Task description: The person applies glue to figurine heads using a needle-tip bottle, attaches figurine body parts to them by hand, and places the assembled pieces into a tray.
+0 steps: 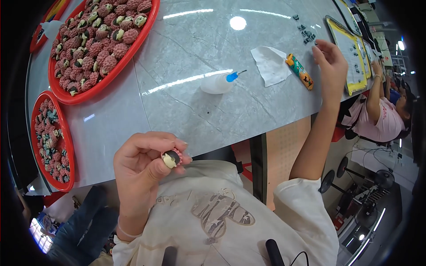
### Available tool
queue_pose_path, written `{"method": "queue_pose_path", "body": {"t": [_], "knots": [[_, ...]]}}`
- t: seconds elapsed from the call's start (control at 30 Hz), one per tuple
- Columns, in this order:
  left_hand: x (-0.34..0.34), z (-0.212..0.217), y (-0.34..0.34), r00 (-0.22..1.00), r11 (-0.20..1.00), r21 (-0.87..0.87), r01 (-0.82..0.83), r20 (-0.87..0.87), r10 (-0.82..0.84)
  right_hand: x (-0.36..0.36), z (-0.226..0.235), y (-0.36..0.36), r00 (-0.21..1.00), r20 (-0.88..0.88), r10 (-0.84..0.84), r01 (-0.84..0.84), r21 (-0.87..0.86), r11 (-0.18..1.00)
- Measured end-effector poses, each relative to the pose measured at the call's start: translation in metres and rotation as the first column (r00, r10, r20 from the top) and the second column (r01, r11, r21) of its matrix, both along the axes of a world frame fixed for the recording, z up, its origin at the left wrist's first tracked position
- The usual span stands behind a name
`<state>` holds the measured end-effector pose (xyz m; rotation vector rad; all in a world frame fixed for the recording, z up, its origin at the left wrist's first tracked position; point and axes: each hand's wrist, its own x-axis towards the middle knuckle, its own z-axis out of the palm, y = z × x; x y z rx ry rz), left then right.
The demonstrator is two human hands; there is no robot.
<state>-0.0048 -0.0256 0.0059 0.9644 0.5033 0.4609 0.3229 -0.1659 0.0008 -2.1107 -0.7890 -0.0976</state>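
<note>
My left hand (137, 166) is raised over my lap, just off the table's near edge. Its thumb and fingers pinch a small pink ruffled plastic piece (172, 158) with a black and cream part set in it. Over the right of the table, my right hand (332, 66) is curled, thumb and index tips drawn together at a tiny dark grey piece; the fingertips are small and partly hidden. Just beyond them lie several loose dark grey pieces (306, 34). Left of this hand are a yellow and green lighter-shaped tube (300, 72) and a crumpled white tissue (270, 65).
A white squeeze bottle (216, 83) with a blue needle tip rests mid-table. At left, a large red tray (150, 33) holds many pink pieces; a smaller red tray (69, 133) sits nearer. Yellow-edged trays (355, 86) stand at the right, near a person in pink (384, 119).
</note>
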Motion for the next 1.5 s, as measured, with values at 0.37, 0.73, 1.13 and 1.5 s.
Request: {"method": "queue_pose_path", "body": {"t": [0.37, 0.73, 1.13, 1.5], "knots": [[0.008, 0.002, -0.001, 0.998, 0.995, -0.098, 0.025, 0.055, -0.019, -0.113, 0.024, 0.004, 0.321, -0.623, 0.713, -0.099, 0.727, 0.680], [0.005, 0.002, -0.006, 0.996, 0.994, -0.097, 0.060, 0.066, -0.053, -0.157, 0.024, 0.022, 0.206, -0.710, 0.673, -0.287, 0.614, 0.736], [0.004, -0.003, -0.010, 0.994, 0.994, -0.105, 0.020, 0.112, -0.008, -0.178, 0.018, 0.030, 0.366, -0.529, 0.766, -0.439, 0.628, 0.643], [0.005, -0.002, -0.013, 0.995, 0.988, -0.152, -0.013, 0.091, 0.027, -0.183, 0.026, 0.030, 0.476, -0.385, 0.790, -0.602, 0.513, 0.612]]}}
